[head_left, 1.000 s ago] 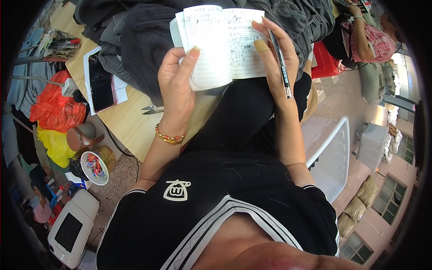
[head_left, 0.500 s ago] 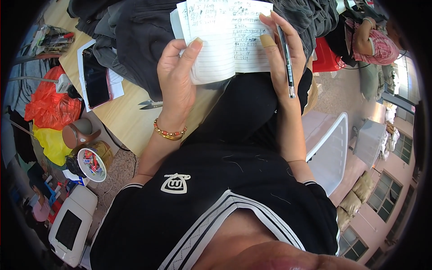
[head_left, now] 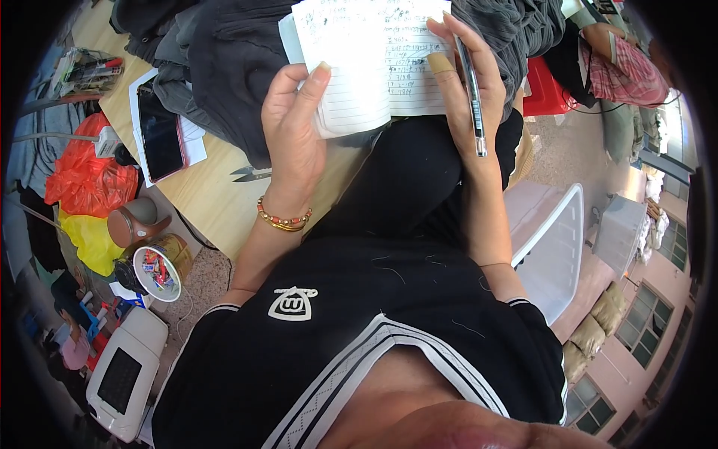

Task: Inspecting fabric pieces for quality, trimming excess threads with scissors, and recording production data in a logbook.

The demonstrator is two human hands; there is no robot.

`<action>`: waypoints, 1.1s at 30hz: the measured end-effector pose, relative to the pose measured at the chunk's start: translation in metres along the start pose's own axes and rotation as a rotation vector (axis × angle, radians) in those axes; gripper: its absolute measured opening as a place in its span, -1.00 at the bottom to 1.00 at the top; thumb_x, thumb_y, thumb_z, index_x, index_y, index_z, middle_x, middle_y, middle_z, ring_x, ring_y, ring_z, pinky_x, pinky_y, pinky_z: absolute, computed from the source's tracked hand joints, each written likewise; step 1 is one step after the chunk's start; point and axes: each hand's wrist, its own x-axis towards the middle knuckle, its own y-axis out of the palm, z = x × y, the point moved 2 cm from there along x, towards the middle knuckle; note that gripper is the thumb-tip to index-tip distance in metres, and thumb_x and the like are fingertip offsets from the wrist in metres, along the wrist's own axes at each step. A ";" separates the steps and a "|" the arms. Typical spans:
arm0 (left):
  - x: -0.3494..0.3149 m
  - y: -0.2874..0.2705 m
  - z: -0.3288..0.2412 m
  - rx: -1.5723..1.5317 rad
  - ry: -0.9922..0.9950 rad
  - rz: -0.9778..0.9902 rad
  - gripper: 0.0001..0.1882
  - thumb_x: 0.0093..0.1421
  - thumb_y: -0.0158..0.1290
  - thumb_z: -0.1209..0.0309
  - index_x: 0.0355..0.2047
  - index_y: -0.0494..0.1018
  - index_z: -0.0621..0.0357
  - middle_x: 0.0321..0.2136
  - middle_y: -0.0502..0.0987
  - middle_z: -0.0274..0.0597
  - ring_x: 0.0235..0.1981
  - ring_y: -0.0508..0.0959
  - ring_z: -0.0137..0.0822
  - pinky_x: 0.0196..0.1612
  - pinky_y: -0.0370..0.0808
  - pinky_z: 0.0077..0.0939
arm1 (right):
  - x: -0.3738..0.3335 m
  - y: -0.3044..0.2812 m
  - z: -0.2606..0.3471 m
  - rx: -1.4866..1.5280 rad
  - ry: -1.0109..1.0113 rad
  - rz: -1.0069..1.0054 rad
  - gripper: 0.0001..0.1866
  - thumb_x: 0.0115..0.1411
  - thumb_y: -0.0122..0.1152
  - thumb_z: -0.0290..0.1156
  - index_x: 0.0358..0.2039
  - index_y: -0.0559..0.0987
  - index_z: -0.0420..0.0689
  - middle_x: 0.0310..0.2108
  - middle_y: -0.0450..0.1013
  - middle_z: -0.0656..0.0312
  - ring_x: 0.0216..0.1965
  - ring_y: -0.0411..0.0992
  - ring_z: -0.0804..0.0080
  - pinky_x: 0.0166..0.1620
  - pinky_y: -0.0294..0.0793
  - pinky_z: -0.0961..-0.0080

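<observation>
An open notebook with lined pages, partly filled with handwriting, is held up between my two hands. My left hand grips its left page edge, thumb on top. On the other side my right hand holds the right edge, with a pen lying along the fingers, its lower end toward my wrist. A tan bandage or cover wraps the right thumb tip. Behind the notebook lies a pile of dark grey fabric. Small scissors rest on the wooden table beside my left wrist.
A phone lies on white papers at the table's left. Beyond the edge are red and yellow plastic bags, and a tub of small wrapped items. A clear plastic bin stands at right. Another person's checked sleeve shows upper right.
The notebook and both hands have shifted very slightly upward in the picture. The other person at the upper right has changed posture. My grip on notebook and pen stays the same.
</observation>
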 end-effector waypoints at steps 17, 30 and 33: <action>-0.001 0.001 0.005 -0.001 -0.007 0.040 -0.84 0.37 0.01 0.43 -0.13 0.41 0.25 -0.18 0.59 -0.14 -0.17 0.60 -0.45 -0.10 0.55 -0.56 | 0.000 0.001 0.016 -0.038 0.029 -0.227 -0.52 0.29 0.10 -0.52 0.23 0.35 -0.25 0.03 0.45 0.07 0.08 0.39 0.35 0.16 0.32 0.44; -0.001 0.001 0.008 0.023 -0.001 -0.003 -0.86 0.37 0.02 0.44 -0.14 0.41 0.24 -0.19 0.59 -0.14 -0.18 0.60 -0.45 -0.10 0.55 -0.58 | -0.007 -0.007 0.017 -0.191 -0.215 -0.182 -0.40 0.19 0.25 -0.52 0.24 0.32 -0.29 0.13 0.44 -0.04 0.16 0.42 0.24 0.26 0.33 0.35; -0.002 0.002 0.008 0.038 0.000 -0.031 -0.88 0.37 0.01 0.45 -0.15 0.41 0.23 -0.20 0.59 -0.15 -0.18 0.60 -0.45 -0.09 0.55 -0.56 | -0.011 -0.003 0.030 -0.088 -0.279 -0.064 -0.37 0.16 0.30 -0.53 0.24 0.30 -0.29 0.16 0.41 -0.04 0.18 0.41 0.23 0.16 0.46 0.33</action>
